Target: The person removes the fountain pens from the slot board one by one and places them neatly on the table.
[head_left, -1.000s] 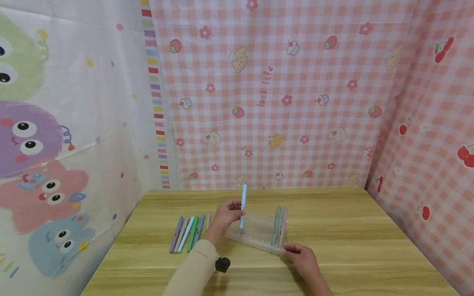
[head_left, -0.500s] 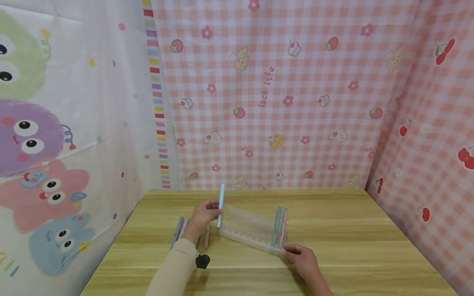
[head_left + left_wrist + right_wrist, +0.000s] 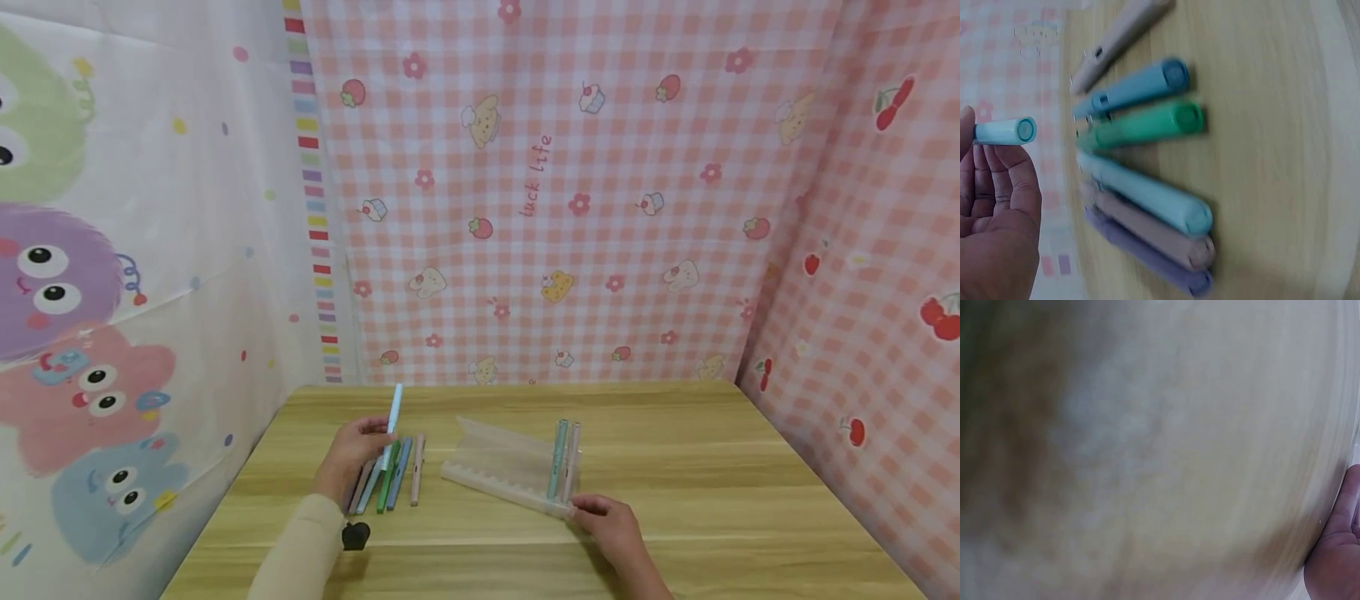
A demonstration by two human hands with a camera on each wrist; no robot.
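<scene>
My left hand (image 3: 351,457) pinches a light blue pen (image 3: 394,417) between thumb and fingers, tilted and raised over a row of pens on the table. In the left wrist view the held pen's end (image 3: 1007,130) points away from the hand (image 3: 1004,206). Below it lie a purple pen (image 3: 1147,253), a taupe pen (image 3: 1154,228), another light blue pen (image 3: 1147,190), a green pen (image 3: 1141,127), a blue pen (image 3: 1132,89) and a pinkish-beige pen (image 3: 1119,44). My right hand (image 3: 613,529) holds the near right corner of a clear, notched pen case (image 3: 498,454).
Inside the case, at its right end, a teal pen (image 3: 557,462) and a pale pink pen (image 3: 572,467) lie side by side. Wood-grain table (image 3: 690,467) surrounds everything, with patterned cloths (image 3: 637,167) hanging behind and at both sides. The right wrist view is mostly blurred.
My left hand has carried the light blue pen leftward, from over the case's left part to above the row of pens. The right hand stays at the case corner.
</scene>
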